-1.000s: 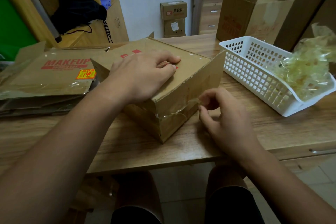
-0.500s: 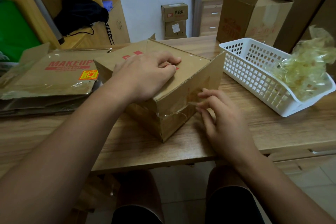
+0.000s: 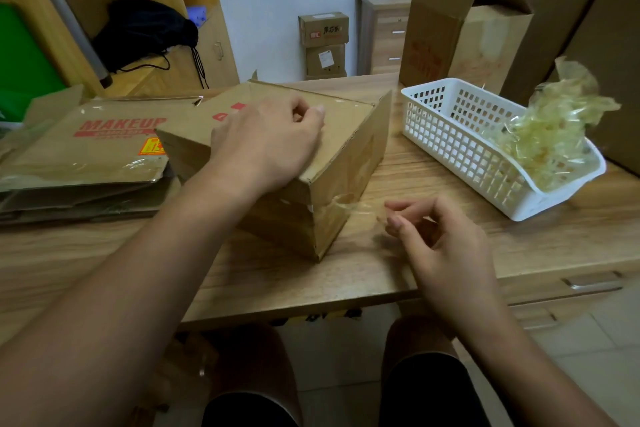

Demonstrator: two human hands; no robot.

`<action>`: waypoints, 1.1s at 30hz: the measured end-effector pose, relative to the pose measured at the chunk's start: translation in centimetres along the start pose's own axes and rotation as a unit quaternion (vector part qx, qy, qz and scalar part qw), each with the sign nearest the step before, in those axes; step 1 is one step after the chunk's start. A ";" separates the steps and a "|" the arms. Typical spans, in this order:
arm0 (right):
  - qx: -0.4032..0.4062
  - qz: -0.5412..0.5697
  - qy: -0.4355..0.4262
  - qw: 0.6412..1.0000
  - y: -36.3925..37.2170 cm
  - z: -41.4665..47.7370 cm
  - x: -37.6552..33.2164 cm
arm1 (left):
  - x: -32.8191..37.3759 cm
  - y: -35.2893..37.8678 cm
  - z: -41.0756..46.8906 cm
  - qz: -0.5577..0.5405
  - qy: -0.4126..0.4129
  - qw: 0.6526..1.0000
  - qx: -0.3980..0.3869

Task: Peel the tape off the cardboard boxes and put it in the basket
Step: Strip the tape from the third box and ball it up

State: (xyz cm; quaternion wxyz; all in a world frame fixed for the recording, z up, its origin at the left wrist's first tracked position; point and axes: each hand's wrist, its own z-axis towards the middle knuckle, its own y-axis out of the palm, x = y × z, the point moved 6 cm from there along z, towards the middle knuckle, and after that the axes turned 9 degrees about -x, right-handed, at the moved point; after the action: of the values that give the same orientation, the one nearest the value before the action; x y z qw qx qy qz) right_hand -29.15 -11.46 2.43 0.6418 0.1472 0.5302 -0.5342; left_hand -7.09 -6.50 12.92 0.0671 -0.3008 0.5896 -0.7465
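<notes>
Peeling under way at a wooden table: a seated person's L hand lies palm-down on top of the cardboard box, fingers loosely bent, pressing on the lid w/o clasping anything. Just R of the box's near corner, the R hand has thumb & forefinger pinched together on a clear tape strip. The strip stretches from that corner to the fingertips, its other end stuck to the box side. The remaining R fingers curl loosely.

R of the box & apart from it stands a white slotted basket. A crumpled wad of yellowish used tape fills the end farthest from the box & rises above the rim. Just L of the box lies a stack of flattened cartons, the top one printed MAKEUP in red & glossy w/ tape. Behind the box to the R, a tall open carton stands upright.
</notes>
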 end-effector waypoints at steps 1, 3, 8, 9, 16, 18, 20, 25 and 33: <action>-0.005 0.025 0.012 1.000 0.0 0.3 0.4 | 0.1 0.0 -0.1 -0.011 0.017 1.000 -0.004; -0.013 0.072 0.030 0.997 0.3 0.8 1.0 | 0.4 -0.2 -0.3 -0.040 0.076 0.996 -0.035; -0.001 0.155 0.060 0.986 0.2 2.4 1.4 | -0.4 -0.2 -1.3 -0.036 0.184 0.958 -0.215; 0.011 0.169 0.061 0.984 -0.1 2.7 1.4 | -0.7 -0.2 -1.7 -0.021 0.194 0.947 -0.254; 0.018 0.217 0.025 0.976 -0.4 2.9 0.8 | -0.7 -0.1 -2.1 0.053 0.199 0.946 -0.251; 0.018 0.204 0.002 0.979 -0.5 2.5 0.5 | -0.5 0.0 -1.9 0.069 0.189 0.956 -0.215; 0.026 0.185 -0.025 0.982 -0.5 1.7 0.1 | -0.3 0.1 -1.8 0.100 0.179 0.961 -0.184; 0.024 0.150 -0.076 0.985 0.0 -0.2 -1.2 | 0.5 0.1 -1.3 0.144 0.166 0.969 -0.116; 0.008 0.185 -0.094 0.978 0.9 -2.4 -1.9 | 0.8 0.5 -1.6 0.145 0.168 0.974 -0.041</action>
State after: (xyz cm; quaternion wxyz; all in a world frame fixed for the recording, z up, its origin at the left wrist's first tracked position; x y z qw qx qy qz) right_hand -29.44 -8.26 2.75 0.7752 0.1966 0.4269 -0.4221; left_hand -8.75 -5.65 12.59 0.0620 -0.0848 0.6598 -0.7440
